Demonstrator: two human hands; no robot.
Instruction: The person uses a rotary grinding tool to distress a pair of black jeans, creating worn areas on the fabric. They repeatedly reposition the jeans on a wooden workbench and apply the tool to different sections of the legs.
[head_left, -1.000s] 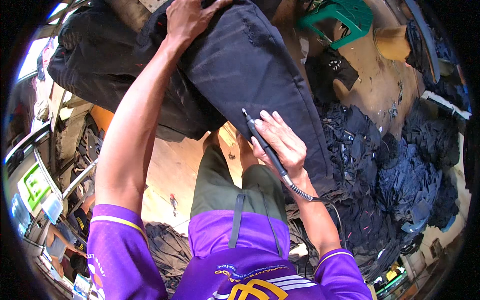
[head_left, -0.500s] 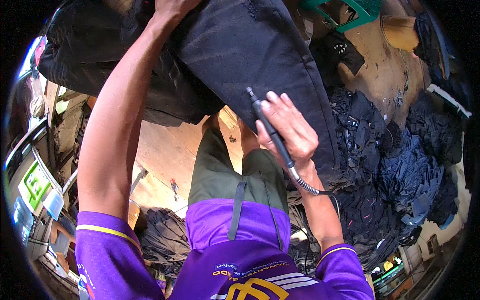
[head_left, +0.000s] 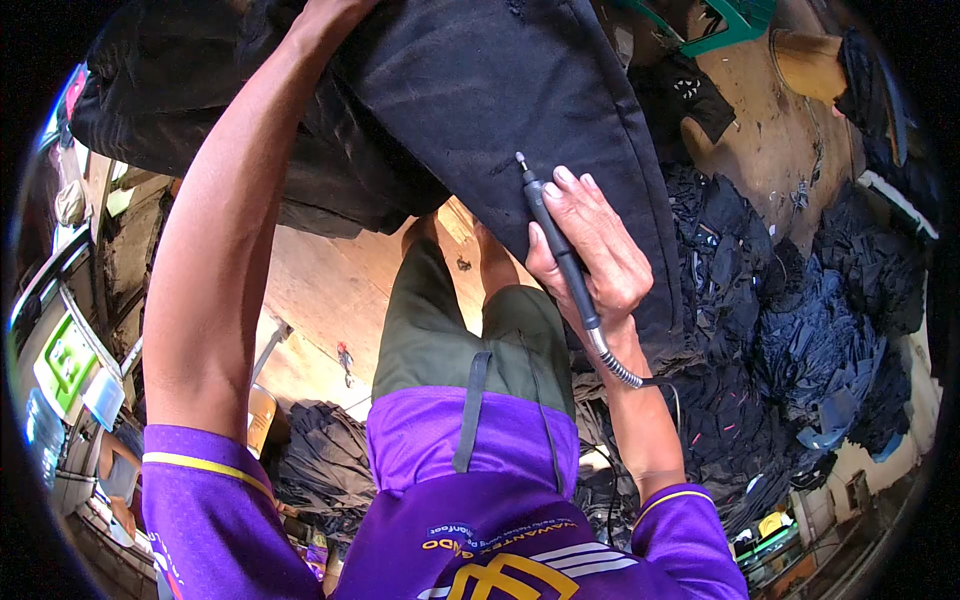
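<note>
Black trousers [head_left: 470,100] hang spread out before me, one leg wide and fairly flat in the middle. My right hand [head_left: 595,240] is closed round a slim black rotary tool handpiece [head_left: 562,250], over the lower part of that leg. The tool's pale rounded tip [head_left: 520,157] points up and away, by a small scuffed mark on the cloth; whether it touches, I cannot tell. A springy metal sleeve and a thin cord trail from its back end along my wrist. My left arm reaches to the top edge, where my left hand [head_left: 345,6] is mostly cut off, its fingers hidden.
Heaps of dark garments [head_left: 820,350] lie on the right, more dark cloth [head_left: 325,460] at lower left. A green plastic stool [head_left: 735,30] stands at the far right on the wooden floor [head_left: 330,300]. Another person [head_left: 118,475] is partly visible at the left rim.
My right hand has moved the handpiece slightly up and to the right over the cloth. A scuffed mark now shows by the tip. The view has shifted slightly.
</note>
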